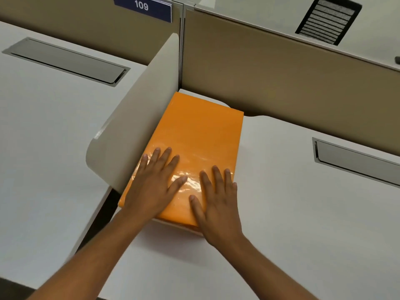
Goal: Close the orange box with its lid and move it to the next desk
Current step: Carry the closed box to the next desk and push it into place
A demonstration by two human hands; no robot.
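The orange box sits on the right desk, pushed into the corner against the curved divider. Its glossy orange lid covers the top; a strip of the box's pale side shows under the lid's near edge. My left hand lies flat on the lid's near left part, fingers spread. On the near right part my right hand also rests flat, its palm over the near edge. Neither hand grips anything.
A curved beige divider separates the right desk from the left desk. Each desk has a grey cable flap. Tan partition panels stand behind, with a blue "109" sign.
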